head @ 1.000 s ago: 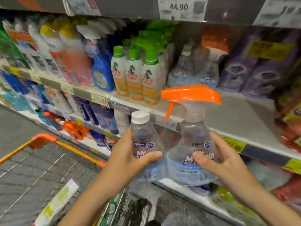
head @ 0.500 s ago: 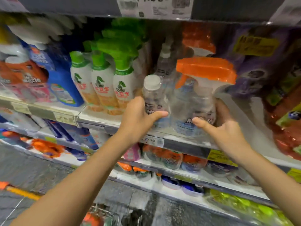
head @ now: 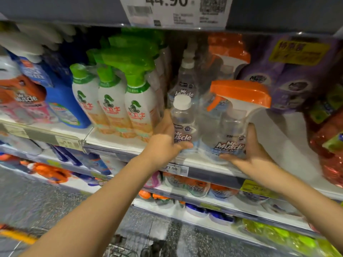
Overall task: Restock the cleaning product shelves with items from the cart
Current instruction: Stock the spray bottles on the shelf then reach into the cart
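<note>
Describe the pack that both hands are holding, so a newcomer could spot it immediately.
Look at the middle shelf, just right of the green-capped bottles. The left hand and right hand hold the clear twin pack. Unlike its neighbours, it pairs a white-capped refill with an orange-trigger sprayer.

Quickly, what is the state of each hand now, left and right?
Left hand: closed on the white-capped bottle side of the Mr Muscle twin pack.
Right hand: closed on the spray bottle side of the same pack.

Price tag on upper shelf edge: "44.90". Lower tag: "27.90". Clear spray bottle and refill bottle: "Mr Muscle".
</note>
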Demonstrator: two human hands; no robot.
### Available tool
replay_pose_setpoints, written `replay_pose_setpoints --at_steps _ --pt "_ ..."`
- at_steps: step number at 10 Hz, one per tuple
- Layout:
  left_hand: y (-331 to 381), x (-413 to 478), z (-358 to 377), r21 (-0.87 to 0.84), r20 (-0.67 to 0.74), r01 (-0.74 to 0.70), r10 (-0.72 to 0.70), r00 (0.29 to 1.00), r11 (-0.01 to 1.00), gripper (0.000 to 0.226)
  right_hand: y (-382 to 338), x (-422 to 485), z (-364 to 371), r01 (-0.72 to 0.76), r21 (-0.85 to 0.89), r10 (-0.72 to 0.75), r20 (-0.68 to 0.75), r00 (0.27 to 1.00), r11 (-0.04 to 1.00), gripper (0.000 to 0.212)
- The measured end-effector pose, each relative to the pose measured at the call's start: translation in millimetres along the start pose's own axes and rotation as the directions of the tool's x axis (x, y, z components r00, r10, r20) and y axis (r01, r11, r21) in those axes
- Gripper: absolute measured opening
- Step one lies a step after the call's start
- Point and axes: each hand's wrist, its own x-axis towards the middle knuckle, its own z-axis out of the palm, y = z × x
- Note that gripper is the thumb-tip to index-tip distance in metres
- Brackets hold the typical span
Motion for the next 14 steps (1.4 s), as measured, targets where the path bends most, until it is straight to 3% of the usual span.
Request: replay_pose_setpoints --at_steps 2,3,5,6,7,8,10,12,13,14 --pt "14 33 4 -0.033 -0.032 0.154 -0.155 0.987 0.988 0.081 13 24 -5 0.055 0.019 -0.054 -0.043 0.998 0.998 0.059" --pt "15 43 4 -0.108 -0.041 0.153 -0.158 0.987 0.982 0.076 17 40 -8 0.097 0.019 -0.096 -0.059 0.994 0.995 0.058" --pt "28 59 2 -0.126 -0.093 0.117 -0.129 0.987 0.985 0.032 22 67 -12 0.181 -0.053 -0.185 -0.096 0.978 0.982 0.079" --pt "4 72 11 -0.094 -0.166 0.098 -0.112 0.980 0.991 0.039 29 82 -12 0.151 -0.135 -0.169 -0.133 0.977 0.979 0.077" --pt "9 77 9 -0.269 -0.170 0.095 -0.145 0.975 0.959 0.058 31 92 -12 0.067 -0.244 -0.112 -0.172 0.979 0.967 0.071" --pt "12 83 9 -0.316 -0.177 0.144 -0.207 0.962 0.938 0.064 31 98 -11 0.018 -0.299 -0.081 -0.199 0.977 0.954 0.072" --pt "0 87 17 -0.199 -0.211 0.122 -0.164 0.964 0.972 0.073 33 97 -10 0.013 -0.249 -0.063 -0.194 0.979 0.968 0.068" --pt "21 69 23 0.103 -0.335 0.085 -0.046 0.941 0.991 0.054 24 89 -9 0.005 -0.149 -0.036 -0.207 0.978 0.989 0.080" --pt "20 56 29 0.048 -0.390 0.102 -0.075 0.918 0.994 0.080 19 77 -4 -0.001 0.027 0.011 -0.394 0.919 1.000 0.092" --pt "33 28 28 -0.164 -0.410 0.058 -0.122 0.904 0.985 0.065 6 59 2 -0.080 0.031 0.084 -0.525 0.847 0.996 0.070"
